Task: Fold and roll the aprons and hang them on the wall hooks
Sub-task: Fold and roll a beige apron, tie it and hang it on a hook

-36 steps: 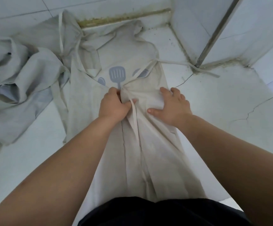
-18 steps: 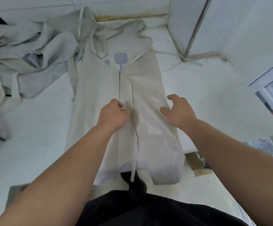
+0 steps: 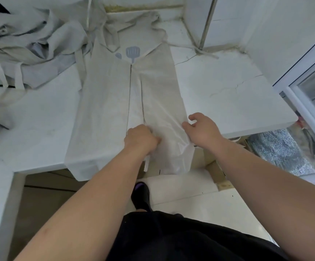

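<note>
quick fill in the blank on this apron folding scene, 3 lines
1. The beige cloth apron bears a blue ____ print.
2. The crumpled grey apron heap lies on the person's ____ side of it.
3. The apron's near end hangs over the ____ of the white stone counter.
Missing words: spatula; left; edge

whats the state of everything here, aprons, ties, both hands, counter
folded apron, flat on the counter, both sides folded to the middle, lower end hanging over the edge
apron pile, crumpled, not folded
waist tie, lying loose to the right
left hand, curled, gripping the folded apron near its middle
right hand, fingers loosely curled, thumb at the apron's right edge
counter, cracked on the right
</note>
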